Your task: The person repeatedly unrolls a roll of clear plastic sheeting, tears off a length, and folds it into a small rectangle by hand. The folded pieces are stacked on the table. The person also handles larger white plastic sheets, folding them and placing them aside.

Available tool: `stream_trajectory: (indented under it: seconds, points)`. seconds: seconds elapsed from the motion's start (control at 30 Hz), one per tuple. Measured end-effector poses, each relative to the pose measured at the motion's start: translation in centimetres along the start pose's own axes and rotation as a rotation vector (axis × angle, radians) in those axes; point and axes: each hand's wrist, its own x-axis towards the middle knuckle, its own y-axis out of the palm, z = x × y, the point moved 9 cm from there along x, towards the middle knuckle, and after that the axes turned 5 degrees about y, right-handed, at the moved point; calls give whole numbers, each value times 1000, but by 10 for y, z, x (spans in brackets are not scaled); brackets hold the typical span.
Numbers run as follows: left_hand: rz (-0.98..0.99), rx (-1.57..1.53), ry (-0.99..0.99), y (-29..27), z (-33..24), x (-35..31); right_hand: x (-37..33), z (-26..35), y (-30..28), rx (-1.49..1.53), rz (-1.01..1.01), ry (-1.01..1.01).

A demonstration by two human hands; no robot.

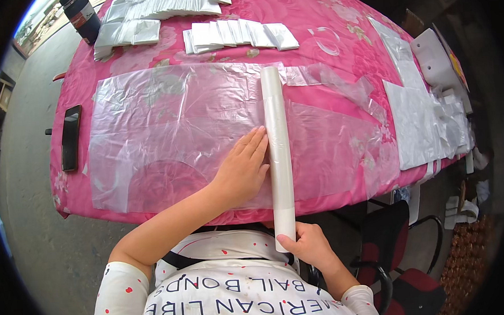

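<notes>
A long roll of whitish plastic film (277,133) lies lengthwise across the table, its near end sticking out past the front edge. My right hand (309,244) grips that near end, thumb on top; its other fingers are mostly hidden beneath. Flat on a see-through plastic sheet (147,106), my left hand (243,166) has its fingers stretched out, with the fingertips at the roll's left side. The sheet spreads wide to the left of the roll. To the right of it, more thin film (326,153) lies creased over the cloth.
Folded white plastic packets (231,34) lie in rows at the far side, near a dark bottle (80,18). A phone (71,138) rests at the left edge of the pink floral tablecloth (307,12). White plastic bags (424,125) are piled right; a red-and-black chair (386,236) stands below.
</notes>
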Motion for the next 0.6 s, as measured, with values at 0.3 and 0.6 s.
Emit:
stream_trajectory:
  seconds: [0.3,0.6]
  points:
    - [137,309,38,24,-2,-2,27,41,-33,-97,-26,-211]
    - [103,325,39,21,-6,3,170,118,-114,94,-290,-294]
